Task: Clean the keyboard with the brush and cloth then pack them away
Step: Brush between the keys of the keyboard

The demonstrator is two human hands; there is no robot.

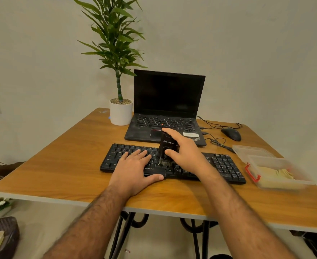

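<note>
A wooden table [64, 165] with a pale edge band carries everything. At its centre lies the black keyboard [227, 166]; at 12 o'clock an open laptop [165, 109], at 11 a white plant pot [120, 114]. At 2 o'clock sits a black mouse [231, 134] with its cable – and at 3 a clear plastic box [277, 172], its lid [251, 150] just behind it.

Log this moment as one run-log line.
phase: brushing | right hand: holds brush on keyboard | left hand: flat, steadying keyboard | cloth: in box
</note>
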